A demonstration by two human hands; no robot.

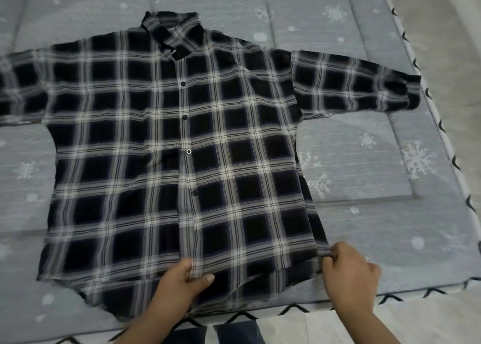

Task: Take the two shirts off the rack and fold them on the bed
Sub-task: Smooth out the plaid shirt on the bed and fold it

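Lying collar-away on the bed (390,161), the plaid shirt (182,148) has its hem pinched by left hand (182,278) (mid-hem) and right hand (346,271), at the corner.

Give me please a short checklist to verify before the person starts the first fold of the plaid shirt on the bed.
1. Plaid shirt lies flat, front up, on the bed: ok.
2. Both sleeves spread out to the sides: ok for the right sleeve; the other one is cut off by the picture edge, cannot tell.
3. Collar lies at the far end, hem near the person: ok.
4. Left hand grips the hem near the button line: ok.
5. Right hand pinches the hem's right corner: ok.
6. Second shirt ready nearby: cannot tell, not in view.
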